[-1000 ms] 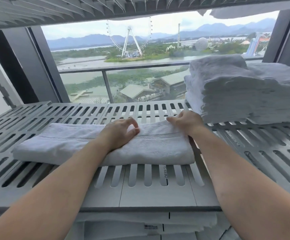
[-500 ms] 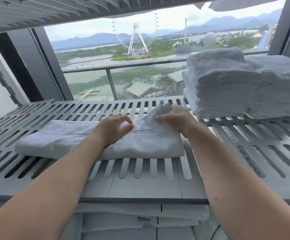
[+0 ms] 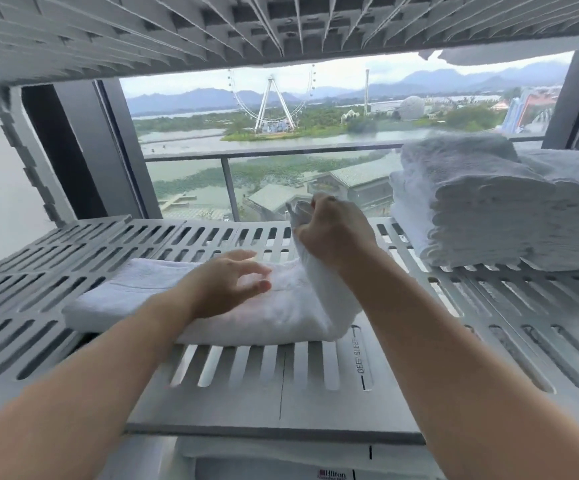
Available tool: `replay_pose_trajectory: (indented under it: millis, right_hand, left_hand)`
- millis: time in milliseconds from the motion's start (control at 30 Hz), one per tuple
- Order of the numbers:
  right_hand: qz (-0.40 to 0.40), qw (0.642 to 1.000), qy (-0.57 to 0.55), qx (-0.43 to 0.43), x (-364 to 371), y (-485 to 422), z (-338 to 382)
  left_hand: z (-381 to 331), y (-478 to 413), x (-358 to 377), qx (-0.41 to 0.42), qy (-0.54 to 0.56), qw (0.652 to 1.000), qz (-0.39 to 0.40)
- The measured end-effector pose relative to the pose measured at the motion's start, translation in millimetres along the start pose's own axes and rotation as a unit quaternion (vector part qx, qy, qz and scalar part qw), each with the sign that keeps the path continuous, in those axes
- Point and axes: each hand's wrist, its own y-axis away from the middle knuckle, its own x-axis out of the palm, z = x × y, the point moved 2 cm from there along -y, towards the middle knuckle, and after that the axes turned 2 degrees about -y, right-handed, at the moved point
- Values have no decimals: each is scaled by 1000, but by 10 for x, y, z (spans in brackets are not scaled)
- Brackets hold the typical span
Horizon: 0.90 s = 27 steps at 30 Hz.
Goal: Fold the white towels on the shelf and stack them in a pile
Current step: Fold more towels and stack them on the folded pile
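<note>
1. A right hand (image 3: 333, 233) grips the right end of a white towel (image 3: 163, 299), raised off the slatted shelf (image 3: 315, 393), apparently to carry it over for the next fold.
2. The left hand (image 3: 232, 285), fingers loosely spread, hovers at the towel's middle, likely marking the crease; contact is unclear.
3. The towel lies lengthwise toward the shelf's front edge; the folded pile (image 3: 482, 209) sits at its back right corner.

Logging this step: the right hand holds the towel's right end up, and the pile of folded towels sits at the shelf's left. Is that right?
Not quite: in the head view the pile of folded towels sits at the right of the shelf, not the left. The right hand does hold the right end of the towel up.
</note>
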Motion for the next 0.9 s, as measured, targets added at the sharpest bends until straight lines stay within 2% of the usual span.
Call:
replay_pose_trajectory:
  millis: [100, 200, 267, 333, 467, 567, 700, 767, 833, 900]
  right_hand:
    - [48, 998, -25, 14, 84, -24, 291]
    - [50, 986, -156, 36, 222, -41, 542]
    - [48, 977, -201, 51, 349, -53, 720]
    - [50, 978, -194, 62, 496, -95, 876]
    - [45, 972, -210, 91, 780, -223, 1150]
    - [44, 967, -227, 107, 1015, -294, 1336]
    - [79, 981, -155, 92, 1366, -333, 1575]
    - [96, 987, -99, 83, 1542, -317, 1694]
    - [109, 988, -68, 81, 1692, -298, 1811]
    - [117, 990, -40, 72, 1795, -295, 1912]
  left_hand:
    - [453, 259, -181, -7, -37, 999, 14]
    - [925, 462, -278, -36, -65, 997, 34]
    - [1166, 543, -273, -59, -74, 994, 58]
    - [1282, 555, -204, -75, -67, 992, 77]
    - [1244, 431, -68, -102, -55, 991, 60]
    - [1291, 407, -114, -88, -21, 994, 67]
    - [1651, 476, -263, -75, 85, 992, 59]
    - [1774, 506, -299, -99, 198, 975, 28]
    - [1859, 524, -330, -145, 352, 924, -40]
    - [1894, 537, -348, -158, 477, 861, -74]
